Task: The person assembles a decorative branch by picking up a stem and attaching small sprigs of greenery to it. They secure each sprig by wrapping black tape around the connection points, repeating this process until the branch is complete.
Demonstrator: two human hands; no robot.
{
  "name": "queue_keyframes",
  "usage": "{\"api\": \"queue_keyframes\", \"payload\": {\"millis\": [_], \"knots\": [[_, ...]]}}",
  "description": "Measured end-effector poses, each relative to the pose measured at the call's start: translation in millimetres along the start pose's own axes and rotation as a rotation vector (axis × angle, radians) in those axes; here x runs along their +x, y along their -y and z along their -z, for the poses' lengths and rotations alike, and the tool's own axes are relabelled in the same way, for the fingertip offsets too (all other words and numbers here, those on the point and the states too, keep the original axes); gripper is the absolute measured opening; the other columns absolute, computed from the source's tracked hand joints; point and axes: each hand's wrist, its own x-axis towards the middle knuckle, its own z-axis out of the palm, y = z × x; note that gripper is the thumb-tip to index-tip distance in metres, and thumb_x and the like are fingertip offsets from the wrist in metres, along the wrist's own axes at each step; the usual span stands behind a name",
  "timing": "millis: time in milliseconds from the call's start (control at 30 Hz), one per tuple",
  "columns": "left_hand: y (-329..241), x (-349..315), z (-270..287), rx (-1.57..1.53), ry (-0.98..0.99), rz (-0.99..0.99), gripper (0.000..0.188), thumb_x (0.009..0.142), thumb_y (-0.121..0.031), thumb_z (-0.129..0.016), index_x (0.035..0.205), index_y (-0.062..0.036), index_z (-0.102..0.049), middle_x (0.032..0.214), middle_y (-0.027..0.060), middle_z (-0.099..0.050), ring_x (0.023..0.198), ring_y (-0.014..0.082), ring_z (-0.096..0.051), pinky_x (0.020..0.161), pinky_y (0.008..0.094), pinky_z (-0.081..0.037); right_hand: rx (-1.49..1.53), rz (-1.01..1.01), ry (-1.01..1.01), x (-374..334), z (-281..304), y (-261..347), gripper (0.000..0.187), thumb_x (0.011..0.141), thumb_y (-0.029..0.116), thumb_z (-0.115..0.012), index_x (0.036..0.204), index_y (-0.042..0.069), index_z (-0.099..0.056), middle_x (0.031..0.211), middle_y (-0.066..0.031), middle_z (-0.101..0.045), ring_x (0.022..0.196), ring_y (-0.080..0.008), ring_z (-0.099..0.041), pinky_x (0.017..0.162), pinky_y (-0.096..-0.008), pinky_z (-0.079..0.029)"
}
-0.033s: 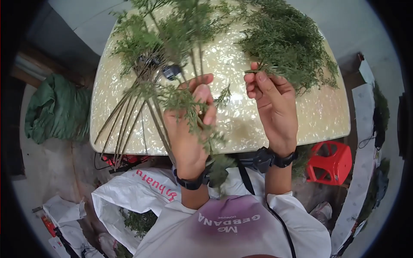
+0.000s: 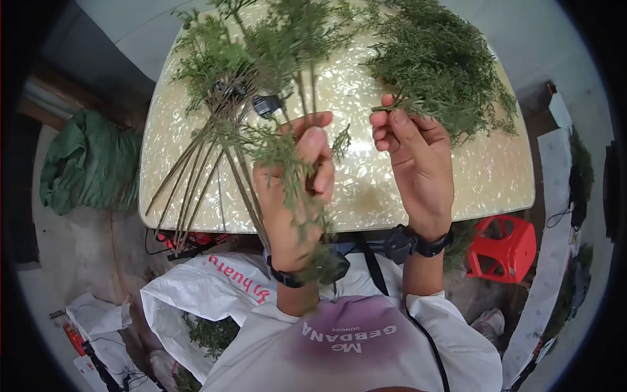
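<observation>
Upright thin stems of a leafy green branch (image 2: 302,88) are gripped by my left hand (image 2: 287,202), fingers curled round them. Feathery green foliage (image 2: 281,153) hangs across that hand and down over the wrist, blurred at its lower end. My right hand (image 2: 421,170) pinches the cut end of a green sprig (image 2: 398,106) between thumb and fingers, at the edge of a large heap of greenery (image 2: 444,65). Left of my left hand lies a bundle of long bare stems (image 2: 189,176), leafy ends away from me. A small sprig (image 2: 341,140) shows between both hands.
The glossy cream table (image 2: 372,196) has a black device (image 2: 266,104) on it. A red plastic stool (image 2: 503,248) stands to the right and a dark green sack (image 2: 88,163) to the left. Close to me is a white woven bag (image 2: 196,281) with greenery inside.
My left hand has shifted slightly to the right with its stems. The foliage hanging over that wrist has swung a little. My right hand keeps its pinch in nearly the same place.
</observation>
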Motion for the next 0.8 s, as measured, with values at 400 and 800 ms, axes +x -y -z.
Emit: {"api": "queue_keyframes", "payload": {"millis": [400,800], "knots": [[12.6,-22.0,-29.7,0.262,-0.088,-0.153,0.021,0.088,-0.006,-0.069,0.105,0.0034,-0.064,0.092,0.0028,-0.067,0.065,0.0024,-0.055,0.052,0.0174,-0.040,0.058,0.094,0.007,-7.6,-30.1,-6.4,0.021,0.090,0.016,-0.069,0.097,-0.004,-0.067,0.089,-0.0099,-0.070,0.072,-0.0118,-0.061,0.065,-0.0246,-0.048],[16.9,-24.0,-26.2,0.289,-0.092,-0.239,0.022,0.088,-0.003,-0.068,0.108,0.0060,-0.065,0.100,0.0052,-0.068,0.081,0.0045,-0.061,0.066,0.0172,-0.044,0.001,0.103,-0.046,-11.9,-39.3,-6.6,0.023,0.091,0.017,-0.068,0.097,-0.005,-0.067,0.080,-0.0067,-0.067,0.073,-0.0106,-0.061,0.068,-0.0232,-0.047]]}}
